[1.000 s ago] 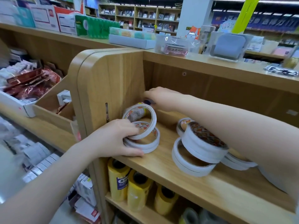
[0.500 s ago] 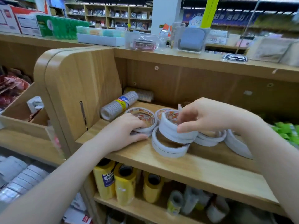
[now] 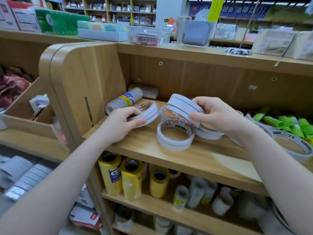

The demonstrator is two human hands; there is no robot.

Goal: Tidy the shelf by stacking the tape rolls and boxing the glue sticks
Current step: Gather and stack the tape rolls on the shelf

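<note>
White double-sided tape rolls lie scattered on a wooden shelf (image 3: 169, 160). My left hand (image 3: 122, 124) grips a small stack of tape rolls (image 3: 149, 111) lifted and tilted near the shelf's left wall. My right hand (image 3: 218, 116) holds another stack of tape rolls (image 3: 183, 106) tilted in the air above the shelf. Between the hands a loose tape stack (image 3: 175, 134) rests flat. More rolls sit under my right hand and one large roll (image 3: 294, 146) lies at the far right. Green glue sticks (image 3: 288, 124) are heaped at the right rear.
Two shrink-wrapped sleeves of narrow tape (image 3: 123, 100) lie in the shelf's back left corner. Yellow tape rolls (image 3: 132, 177) stand on the shelf below. Boxes and clear containers (image 3: 194, 33) sit on the top board. A slanted display bin (image 3: 25, 116) is on the left.
Both hands have lifted their stacks off the shelf: the left one rose with its rolls and the right one raised and tilted its stack. The camera view shifted slightly.
</note>
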